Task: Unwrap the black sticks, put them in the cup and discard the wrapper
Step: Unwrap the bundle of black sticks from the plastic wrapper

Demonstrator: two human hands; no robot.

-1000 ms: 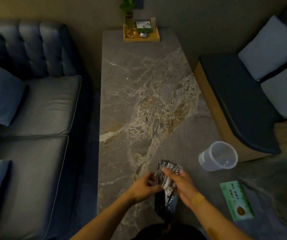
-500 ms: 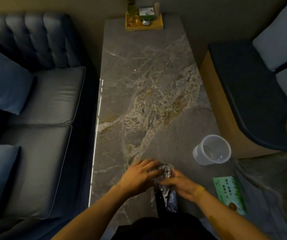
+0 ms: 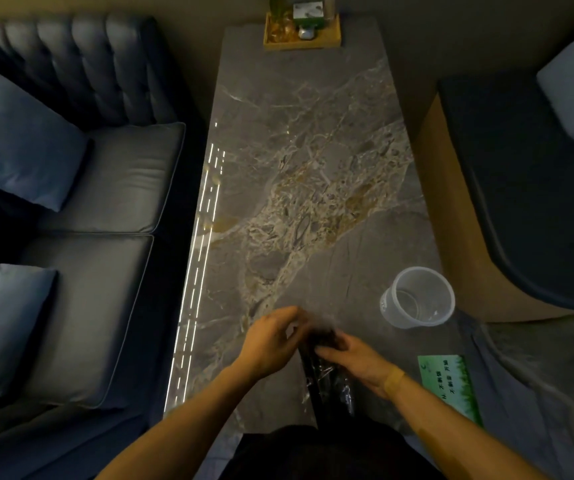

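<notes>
Crinkly clear plastic wrapper (image 3: 329,370) sheathes the bundle of black sticks (image 3: 323,337) over the marble bench (image 3: 296,168); my right hand (image 3: 358,362) clamps it steady, my left hand (image 3: 271,341) pinches the top, near the empty translucent cup (image 3: 417,297).

Lounge/living room indicated: tufted blue sofa (image 3: 81,188) with cushions (image 3: 19,136), long marble desk (image 3: 299,161), upholstered bench (image 3: 521,188), wooden tray (image 3: 302,41).

Wrapper (image 3: 316,325) top blurring between both hands; black sticks (image 3: 327,386) lower ends hiding behind dark clothing; sofa cushions cropping at left edge.
</notes>
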